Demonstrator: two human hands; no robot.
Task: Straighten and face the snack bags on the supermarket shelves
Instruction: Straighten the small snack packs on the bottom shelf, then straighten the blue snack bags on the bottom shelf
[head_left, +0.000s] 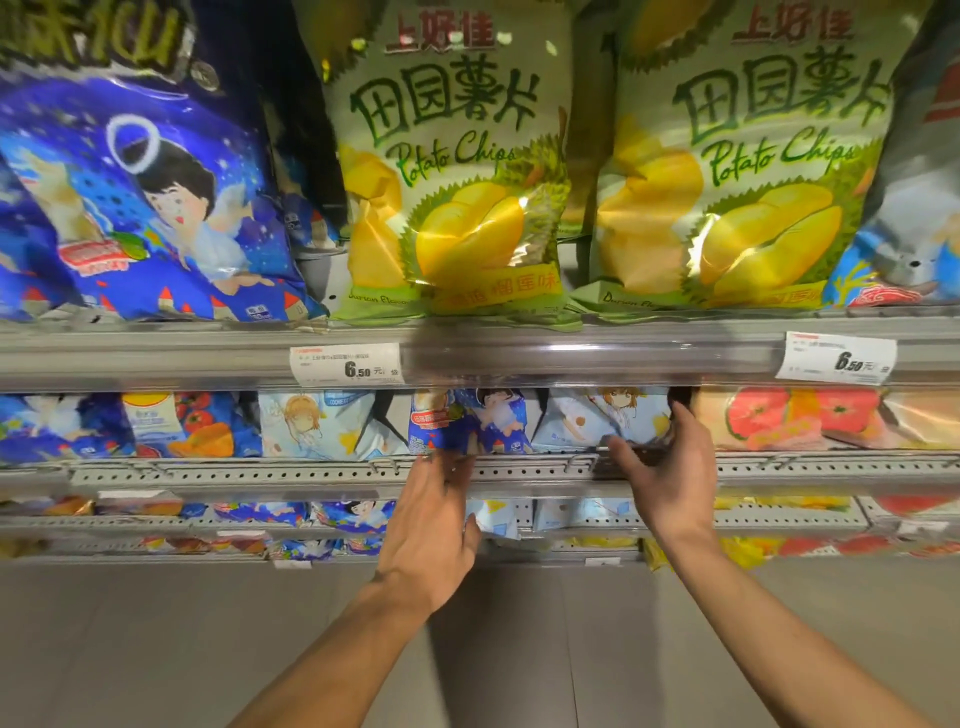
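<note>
On the second shelf stands a pale blue snack bag (597, 421) with a cartoon girl on it. My right hand (670, 467) grips its right side, fingers curled round the edge and thumb along its bottom. Left of it sits a dark blue bag (467, 421). My left hand (431, 514) is just below that bag, fingertips blurred and touching its lower edge; I cannot tell whether they hold it. Two green durian potato chip bags (457, 171) (737, 171) stand upright and facing forward on the shelf above.
A large dark blue bag (140, 197) leans at the upper left. The grey shelf rail (519, 353) carries two price tags (345, 364). Pink tomato bags (810, 415) fill the second shelf's right side. Lower shelves hold more small bags. Grey floor lies below.
</note>
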